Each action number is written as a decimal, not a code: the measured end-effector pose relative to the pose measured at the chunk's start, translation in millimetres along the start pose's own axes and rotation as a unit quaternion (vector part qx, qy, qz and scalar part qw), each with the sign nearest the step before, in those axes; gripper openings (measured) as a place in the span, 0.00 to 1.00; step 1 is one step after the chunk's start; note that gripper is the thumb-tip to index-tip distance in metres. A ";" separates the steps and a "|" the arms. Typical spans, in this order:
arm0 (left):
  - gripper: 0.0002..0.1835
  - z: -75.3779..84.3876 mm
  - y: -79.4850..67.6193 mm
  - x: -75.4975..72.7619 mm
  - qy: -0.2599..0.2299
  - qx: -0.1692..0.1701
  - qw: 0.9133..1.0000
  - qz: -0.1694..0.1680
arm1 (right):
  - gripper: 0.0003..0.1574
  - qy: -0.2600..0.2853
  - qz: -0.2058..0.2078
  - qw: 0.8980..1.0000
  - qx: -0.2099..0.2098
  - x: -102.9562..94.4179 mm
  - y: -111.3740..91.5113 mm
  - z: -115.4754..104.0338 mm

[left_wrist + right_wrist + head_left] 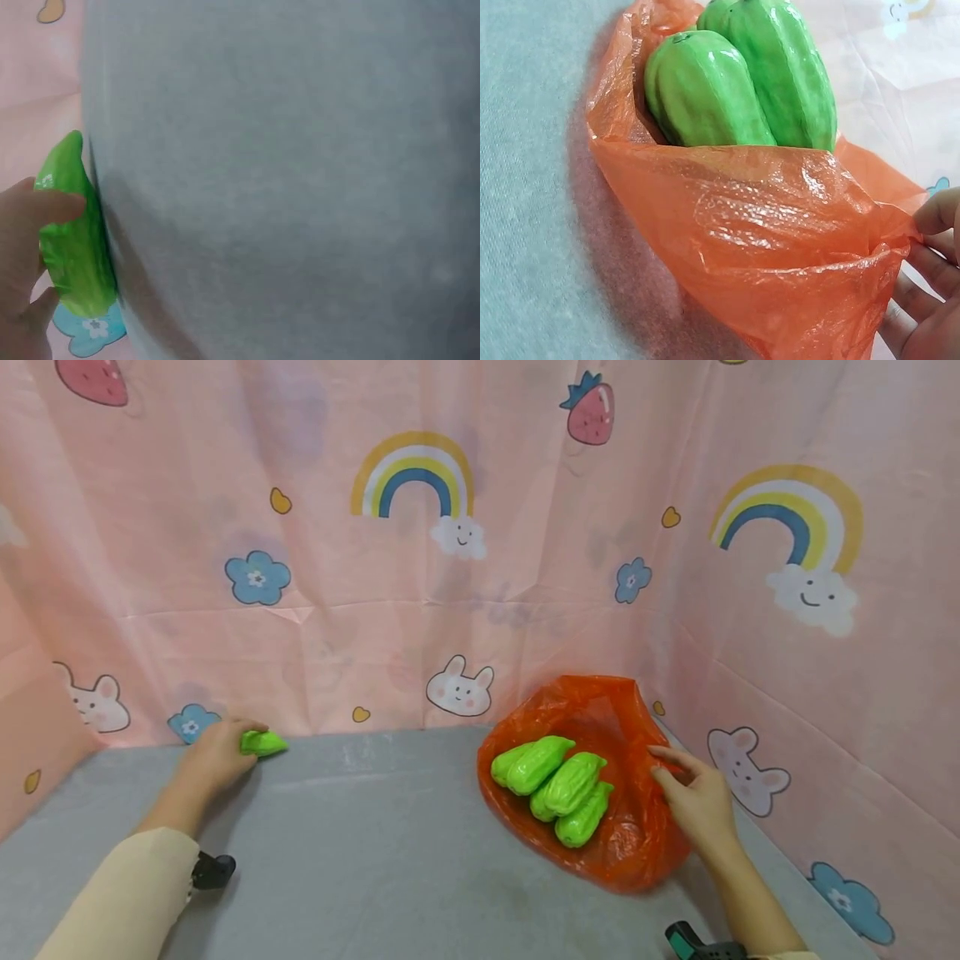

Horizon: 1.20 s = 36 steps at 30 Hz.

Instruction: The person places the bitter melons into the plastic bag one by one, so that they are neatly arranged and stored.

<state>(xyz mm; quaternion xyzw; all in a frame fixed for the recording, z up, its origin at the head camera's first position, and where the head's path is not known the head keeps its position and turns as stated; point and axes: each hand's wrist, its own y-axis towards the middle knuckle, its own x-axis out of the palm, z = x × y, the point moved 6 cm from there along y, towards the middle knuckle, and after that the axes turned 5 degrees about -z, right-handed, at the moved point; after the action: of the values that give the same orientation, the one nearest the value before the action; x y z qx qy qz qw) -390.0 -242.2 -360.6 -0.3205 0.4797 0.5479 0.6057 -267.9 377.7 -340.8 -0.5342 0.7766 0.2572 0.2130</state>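
At the back left of the table, my left hand [222,750] grips a green ridged gourd [262,743], its pointed tip facing right. In the left wrist view, the thumb lies across the shiny side of that gourd [79,255]. My right hand [701,797] pinches the right side of an orange-red plastic bag [630,868] between thumb and fingers. The bag's mouth is spread wide. Several similar green gourds [573,783] lie piled inside it, and the right wrist view shows some gourds [705,90] rising above the bag's near edge.
A grey cloth-like surface [360,843] covers the table. Pink curtains [337,652] with rainbows, rabbits and flowers stand along the back and both sides. The bag sits close to the right-hand curtain [810,710].
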 end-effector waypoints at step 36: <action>0.29 56.3 -6.4 -17.5 -0.029 0.046 0.998 0.035 | 0.25 0.021 -0.005 1.000 -0.012 -6.0 -3.8 -8.9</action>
<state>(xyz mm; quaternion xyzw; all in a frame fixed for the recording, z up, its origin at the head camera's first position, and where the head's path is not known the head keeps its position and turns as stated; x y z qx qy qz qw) -369.8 -198.3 -326.3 -0.2594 0.4977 0.5547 0.6142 -262.8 375.3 -330.9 -0.5459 0.7748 0.2547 0.1917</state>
